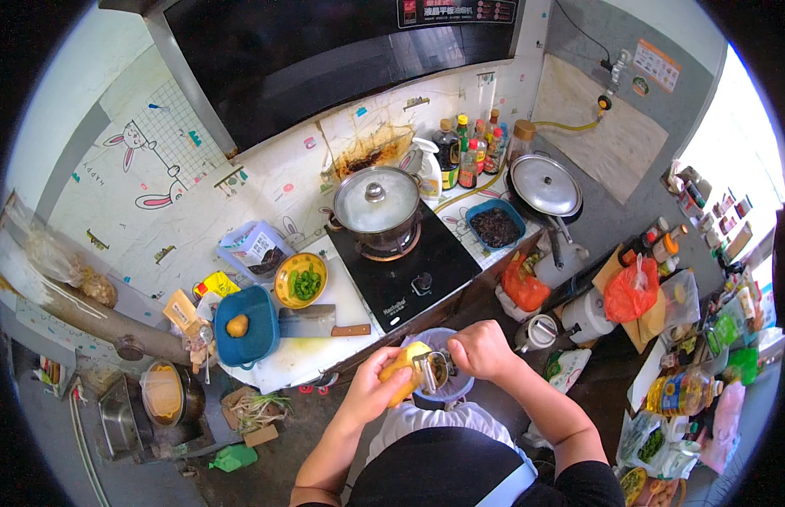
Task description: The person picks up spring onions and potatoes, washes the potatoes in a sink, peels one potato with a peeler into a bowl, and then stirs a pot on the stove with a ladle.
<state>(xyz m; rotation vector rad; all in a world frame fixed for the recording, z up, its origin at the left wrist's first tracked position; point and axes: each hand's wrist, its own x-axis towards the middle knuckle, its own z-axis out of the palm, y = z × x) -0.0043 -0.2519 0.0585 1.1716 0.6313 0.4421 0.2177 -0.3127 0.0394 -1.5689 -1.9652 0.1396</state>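
Note:
My left hand holds a partly peeled potato over a plastic-lined bin. A metal peeler lies against the potato's right side. My right hand is closed at the peeler's right; its grip on the handle is mostly hidden. At the left, an unpeeled potato rests in a blue plastic basin. A cleaver with a wooden handle lies on the white cutting board, below a yellow bowl of cut green peppers.
A lidded pot stands on the black gas stove. Right of it are a blue container of dark food, sauce bottles and a lidded wok. Green onions lie at lower left.

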